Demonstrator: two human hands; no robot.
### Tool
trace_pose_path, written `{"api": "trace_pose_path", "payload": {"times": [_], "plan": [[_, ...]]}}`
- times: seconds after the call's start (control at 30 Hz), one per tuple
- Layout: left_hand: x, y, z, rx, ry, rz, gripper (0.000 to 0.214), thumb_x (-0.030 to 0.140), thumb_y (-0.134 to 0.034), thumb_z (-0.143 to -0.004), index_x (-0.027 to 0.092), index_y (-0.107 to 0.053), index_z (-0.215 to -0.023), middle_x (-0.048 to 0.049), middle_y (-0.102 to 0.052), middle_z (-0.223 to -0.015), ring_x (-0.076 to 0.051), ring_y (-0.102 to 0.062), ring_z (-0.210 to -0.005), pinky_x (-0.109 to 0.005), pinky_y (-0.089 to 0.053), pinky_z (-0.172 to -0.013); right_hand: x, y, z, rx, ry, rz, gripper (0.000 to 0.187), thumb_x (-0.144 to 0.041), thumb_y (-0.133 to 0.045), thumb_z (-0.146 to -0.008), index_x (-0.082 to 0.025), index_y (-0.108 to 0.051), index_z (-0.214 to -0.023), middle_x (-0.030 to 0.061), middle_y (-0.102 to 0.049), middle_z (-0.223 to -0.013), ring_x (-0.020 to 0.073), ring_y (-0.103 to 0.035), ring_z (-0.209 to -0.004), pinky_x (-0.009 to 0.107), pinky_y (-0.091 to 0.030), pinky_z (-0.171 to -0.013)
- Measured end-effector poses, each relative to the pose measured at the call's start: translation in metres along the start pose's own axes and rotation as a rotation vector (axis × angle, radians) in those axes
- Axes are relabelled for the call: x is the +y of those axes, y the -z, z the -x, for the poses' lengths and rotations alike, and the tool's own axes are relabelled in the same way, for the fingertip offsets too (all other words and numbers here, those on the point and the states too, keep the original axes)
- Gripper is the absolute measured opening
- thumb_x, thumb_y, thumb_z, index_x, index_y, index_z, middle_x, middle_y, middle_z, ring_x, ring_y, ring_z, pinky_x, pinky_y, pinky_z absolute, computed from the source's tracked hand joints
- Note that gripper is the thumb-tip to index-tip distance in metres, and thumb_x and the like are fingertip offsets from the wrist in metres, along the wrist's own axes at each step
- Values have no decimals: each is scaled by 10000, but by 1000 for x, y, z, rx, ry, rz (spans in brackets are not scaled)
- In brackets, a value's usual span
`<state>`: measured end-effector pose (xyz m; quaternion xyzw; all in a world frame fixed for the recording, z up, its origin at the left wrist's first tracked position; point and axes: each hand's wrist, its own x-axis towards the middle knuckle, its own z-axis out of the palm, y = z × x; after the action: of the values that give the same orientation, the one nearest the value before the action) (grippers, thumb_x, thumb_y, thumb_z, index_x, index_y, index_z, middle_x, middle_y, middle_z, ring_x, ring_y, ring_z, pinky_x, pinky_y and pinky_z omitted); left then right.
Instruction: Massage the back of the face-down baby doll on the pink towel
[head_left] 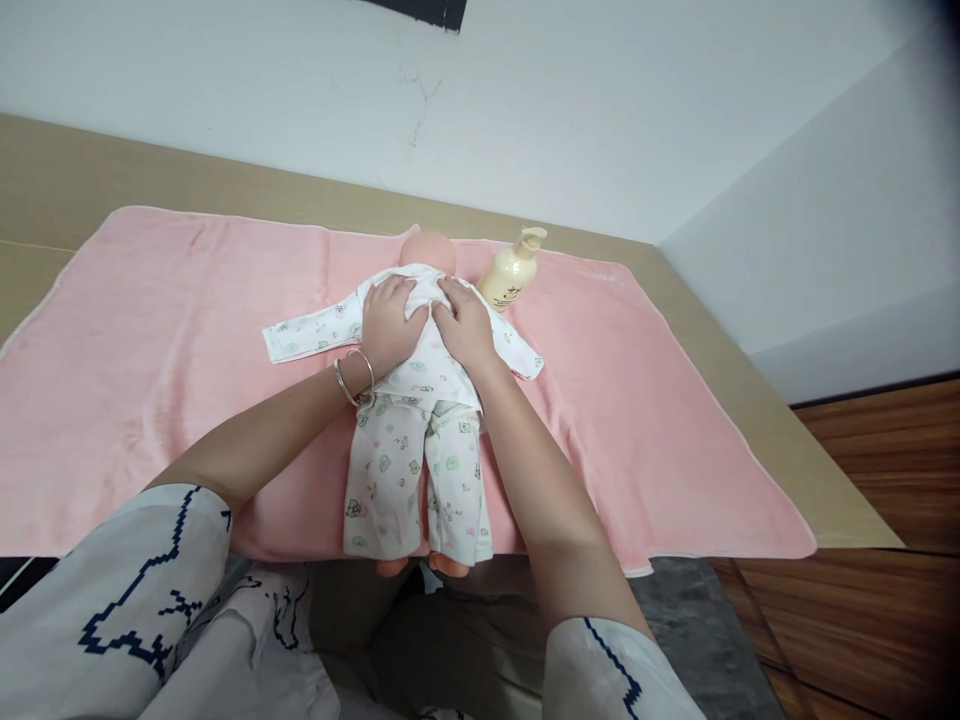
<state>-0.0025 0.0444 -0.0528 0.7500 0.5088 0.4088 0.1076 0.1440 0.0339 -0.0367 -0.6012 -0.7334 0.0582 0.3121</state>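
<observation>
A baby doll in white printed pyjamas lies on a pink towel, its bald head pointing away from me and its feet at the near table edge. My left hand, with bangles on the wrist, lies flat on the doll's upper body on the left side. My right hand rests flat on the upper body on the right side. The fingers of both hands are stretched out and press on the cloth. Neither hand holds anything.
A cream pump bottle stands on the towel just right of the doll's head. The towel covers a tan table set against a white wall. Wooden floor shows at the right.
</observation>
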Motion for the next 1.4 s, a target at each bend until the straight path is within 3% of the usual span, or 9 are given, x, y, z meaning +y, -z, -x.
{"api": "trace_pose_path", "payload": {"times": [0.2, 0.43, 0.57, 0.7, 0.8, 0.93, 1.03, 1.27, 1.4], "plan": [[9, 6, 6, -10, -151, -161, 335, 209, -403, -957, 160, -686, -1129, -128, -667, -1231, -297, -577, -1203, -487, -394, -1123, -6, 14, -1, -197, -46, 155, 582, -374, -334, -986, -99, -428, -1490, 158, -386, -1597, 380, -318, -1494, 607, -226, -1220], [2, -2, -3, -19, -5, -183, 425, 239, -496, -900, 58, -564, -1278, -216, -599, -1341, -344, -518, -1288, -528, -354, -1151, -47, 36, 18, -342, 17, 369, 552, -274, -286, -1011, -12, -403, -1483, 238, -415, -1558, 364, -393, -1457, 530, -293, -1207], [9, 6, 0, -67, -117, -236, 363, 241, -400, -958, 75, -607, -1205, -205, -627, -1281, -340, -554, -1222, -524, -402, -1089, -44, 38, 16, -302, 65, 310, 473, -224, -293, -995, -78, -545, -1369, 208, -539, -1468, 331, -499, -1376, 496, -371, -1163], [18, 13, 5, -103, -173, -267, 359, 239, -340, -988, 109, -675, -992, -188, -678, -1091, -326, -603, -1091, -475, -481, -964, -14, 19, 2, -193, -11, 132, 525, -279, -295, -998, -48, -470, -1435, 196, -463, -1538, 288, -380, -1475, 466, -310, -1220], [17, 10, 5, -75, -92, -227, 326, 252, -414, -960, 94, -652, -1116, -199, -658, -1190, -334, -578, -1176, -488, -449, -1033, -13, 15, 3, -163, -53, 135, 540, -284, -300, -995, -31, -433, -1453, 209, -443, -1549, 307, -349, -1490, 515, -268, -1237], [10, 4, 3, -39, 5, -203, 459, 269, -494, -915, 79, -534, -1330, -230, -524, -1448, -395, -426, -1390, -620, -273, -1171, -44, 34, 18, -249, -2, 275, 398, -253, -321, -984, -111, -614, -1212, 215, -650, -1310, 363, -579, -1269, 530, -464, -1062], [12, 5, 4, -56, -83, -230, 391, 262, -428, -952, 62, -592, -1245, -239, -582, -1368, -385, -494, -1323, -585, -335, -1143, -50, 44, 20, -303, 1, 301, 367, -247, -309, -980, -167, -654, -1079, 184, -710, -1154, 347, -664, -1081, 499, -524, -945], [19, 8, 8, -42, -108, -211, 308, 242, -400, -961, 118, -680, -988, -199, -686, -1113, -348, -597, -1133, -491, -500, -960, -15, 23, 4, -250, -13, 124, 558, -298, -315, -981, -21, -418, -1454, 205, -407, -1572, 319, -325, -1499, 506, -299, -1228], [9, 6, 1, -43, -88, -198, 342, 234, -468, -922, 60, -634, -1166, -218, -628, -1299, -349, -531, -1273, -499, -385, -1137, -39, 30, 11, -237, -12, 225, 408, -221, -335, -968, -81, -607, -1238, 224, -636, -1324, 355, -593, -1251, 507, -457, -1077]]}}
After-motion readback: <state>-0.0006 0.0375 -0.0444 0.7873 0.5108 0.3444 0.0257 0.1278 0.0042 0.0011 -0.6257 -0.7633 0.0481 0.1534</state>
